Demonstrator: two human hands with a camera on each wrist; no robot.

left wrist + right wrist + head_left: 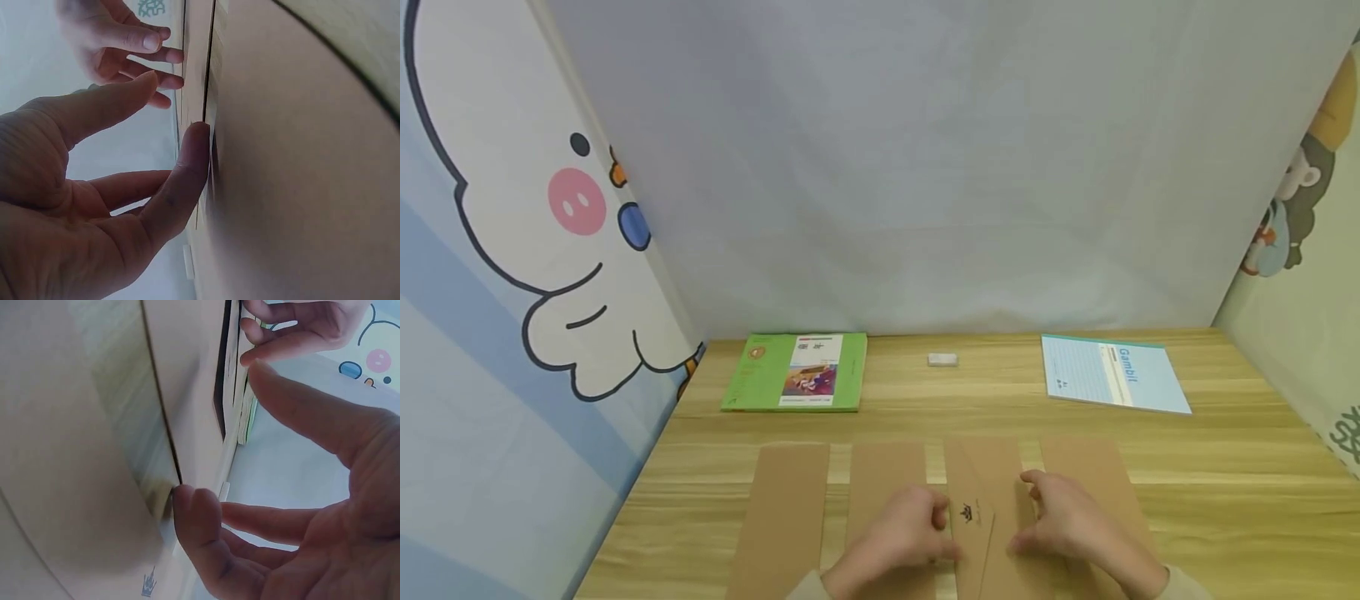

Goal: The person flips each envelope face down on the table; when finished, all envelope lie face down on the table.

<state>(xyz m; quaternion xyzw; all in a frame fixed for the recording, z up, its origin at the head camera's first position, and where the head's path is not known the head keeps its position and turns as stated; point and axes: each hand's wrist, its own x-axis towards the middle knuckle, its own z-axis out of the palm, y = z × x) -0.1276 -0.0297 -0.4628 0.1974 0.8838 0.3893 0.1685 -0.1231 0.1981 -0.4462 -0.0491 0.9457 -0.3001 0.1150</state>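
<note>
**Two Hands, Four Strips of Brown Paper**

My near view cuts things short: all four brown pieces run off the near edge, so I cannot tell how long they are. The crown envelope (992, 492), third from the left, lies flat between my hands, its slanted flap and small black crown print (967, 512) showing. My left hand (904, 527) hides part of the second piece (887, 471), and my right hand (1063, 517) and wrist cover part of the fourth piece (1093, 471). Only the first piece (786, 508), at far left, is uncovered by me. (The tiny lettering under the crown is too blurred to read.)

Both hands are loosely curved, thumb and fingers well apart, pinching nothing; each sits at one long side of the envelope, and in the wrist views a fingertip of each meets a brown edge.

On the far part of the wooden table (985, 408) I count one green book (767, 375) at left, one small white block (943, 360) in the middle and one pale blue notebook (1150, 379) at right.
</note>
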